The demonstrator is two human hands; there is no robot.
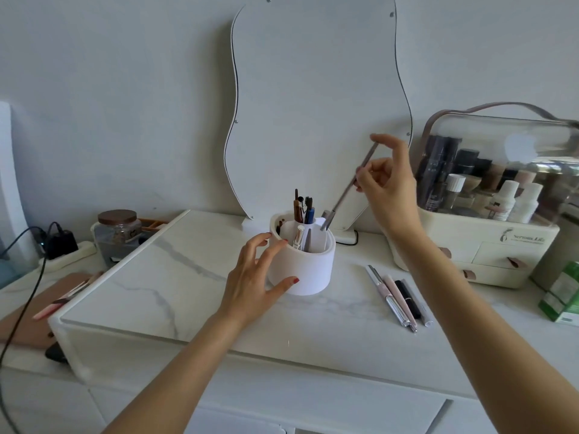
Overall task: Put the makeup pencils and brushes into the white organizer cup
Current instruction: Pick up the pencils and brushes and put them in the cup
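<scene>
The white organizer cup (308,267) stands mid-table with several pencils and brushes (302,208) upright in its compartments. My left hand (255,278) rests against the cup's left wall, fingers spread around it. My right hand (387,180) hovers above and right of the cup, pinching a long grey pencil (351,186). The pencil is tilted, and its lower tip sits at the cup's back right compartment. Several more pens and pencils (398,297) lie side by side on the marble top to the right of the cup.
A wavy mirror (313,104) leans on the wall behind the cup. A cosmetics case (488,245) with a clear lid stands at right, a green box (564,296) beside it. At left are a glass jar (117,233), a charger with a cable (59,242), and a brush (67,296) on a brown board.
</scene>
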